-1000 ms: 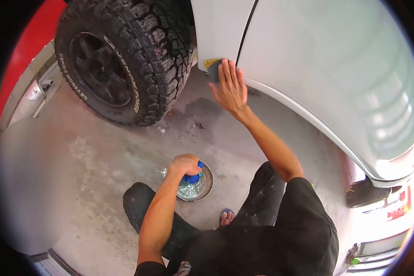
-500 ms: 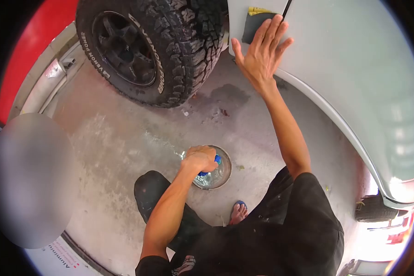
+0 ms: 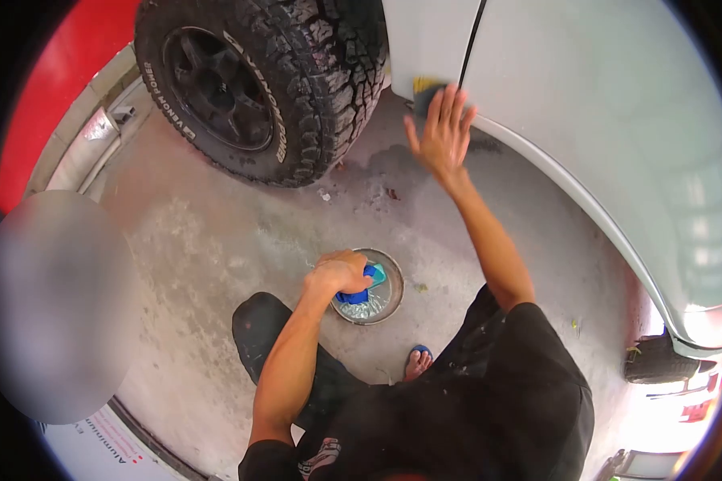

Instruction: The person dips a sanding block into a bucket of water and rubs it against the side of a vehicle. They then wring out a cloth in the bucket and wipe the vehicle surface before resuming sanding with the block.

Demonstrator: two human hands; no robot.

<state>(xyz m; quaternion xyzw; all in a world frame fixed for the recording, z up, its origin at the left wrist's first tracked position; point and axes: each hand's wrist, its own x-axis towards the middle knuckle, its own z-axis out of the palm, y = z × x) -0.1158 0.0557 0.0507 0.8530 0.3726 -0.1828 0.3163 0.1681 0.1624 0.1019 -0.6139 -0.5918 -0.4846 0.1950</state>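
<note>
My left hand (image 3: 341, 270) is closed round a blue cloth (image 3: 353, 297), with a teal piece (image 3: 376, 276) showing beside it. It hangs over a round basin (image 3: 400, 280) of water on the floor. My right hand (image 3: 443, 132) is stretched out with fingers spread, up against the lower edge of the pale vehicle panel (image 3: 425, 40). Under its fingertips is a dark sheet that looks like sandpaper (image 3: 427, 98), with a yellow upper edge; the fingers cover part of it.
A large black tyre (image 3: 329, 96) on a dark wheel stands left of the panel. The pale vehicle side (image 3: 602, 104) curves down the right. My sandalled foot (image 3: 418, 363) is below the basin. A blurred patch covers the left, near a printed box (image 3: 96, 449).
My right hand and the dark sheet have moved down the panel to its lower edge. My left hand has shifted slightly left, and more of the blue cloth and teal piece shows.
</note>
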